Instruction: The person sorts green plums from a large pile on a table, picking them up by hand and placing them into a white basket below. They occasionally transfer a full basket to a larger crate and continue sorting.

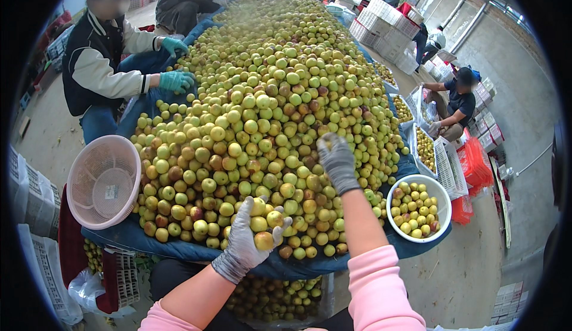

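A large heap of green and reddish-brown jujubes (263, 121) covers a padded blue cloth (286, 266) in front of me. My left hand (248, 241), in a grey-white glove, is palm up at the heap's near edge. Several jujubes (263, 226) rest in its cupped fingers. Farther in on the right, my right hand (338, 161), in a grey glove, reaches palm down onto the heap. Its curled fingers are around a yellowish jujube (328, 144), partly hidden by the glove. A white bowl (442, 206), partly filled with jujubes, stands to the right of my right forearm.
A pink plastic basket (103, 181) sits at the left corner. Across on the left, a person in teal gloves (172, 81) handles jujubes. Beneath the cloth's near edge is a jujube-filled crate (277, 299). Lined crates (424, 150) and a seated person (458, 101) are at right.
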Demonstrator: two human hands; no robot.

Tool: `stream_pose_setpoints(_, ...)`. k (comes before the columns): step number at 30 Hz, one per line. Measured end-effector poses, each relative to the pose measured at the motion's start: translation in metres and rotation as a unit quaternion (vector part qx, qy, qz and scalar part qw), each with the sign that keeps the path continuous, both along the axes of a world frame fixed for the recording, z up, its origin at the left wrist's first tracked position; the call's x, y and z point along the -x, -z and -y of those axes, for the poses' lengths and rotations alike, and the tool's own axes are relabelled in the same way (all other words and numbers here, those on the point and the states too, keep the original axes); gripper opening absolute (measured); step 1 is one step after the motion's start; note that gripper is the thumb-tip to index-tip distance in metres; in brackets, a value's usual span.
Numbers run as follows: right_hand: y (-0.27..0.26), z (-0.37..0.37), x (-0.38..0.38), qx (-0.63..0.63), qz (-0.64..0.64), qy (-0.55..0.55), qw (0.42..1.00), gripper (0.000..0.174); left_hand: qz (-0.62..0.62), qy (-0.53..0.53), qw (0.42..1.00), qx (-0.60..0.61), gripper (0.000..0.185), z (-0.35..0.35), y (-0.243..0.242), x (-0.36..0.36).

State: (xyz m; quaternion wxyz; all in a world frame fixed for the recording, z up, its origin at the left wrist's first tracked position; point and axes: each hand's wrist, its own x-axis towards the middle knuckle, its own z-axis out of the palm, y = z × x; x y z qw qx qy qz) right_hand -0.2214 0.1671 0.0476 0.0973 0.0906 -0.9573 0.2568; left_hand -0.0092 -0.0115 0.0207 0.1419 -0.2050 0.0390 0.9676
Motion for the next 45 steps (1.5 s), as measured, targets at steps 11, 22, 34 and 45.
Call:
stream_pose_setpoints(11, -0.005, -0.026, 0.099, -0.18, -0.056, 0.087, 0.978, 0.054, -0.025, 0.009, 0.999, 0.029, 0.044, 0.004, 0.001, 0.006)
stream_pose_setpoints(22, -0.026, 0.015, 0.076, -0.198, 0.115, 0.048, 0.972, 0.056, -0.024, 0.019, 0.998, 0.057, 0.052, 0.002, 0.001, 0.002)
stream_pose_setpoints(34, 0.002, 0.002, 0.082, -0.1, 0.098, 0.084, 0.987, 0.054, -0.043, 0.028, 0.997, 0.054, 0.048, 0.0, 0.003, 0.005)
stream_pose_setpoints(45, 0.021, -0.026, 0.084, -0.009, 0.088, -0.013, 0.996, 0.048, -0.054, 0.056, 0.991, 0.104, 0.041, 0.001, -0.002, 0.004)
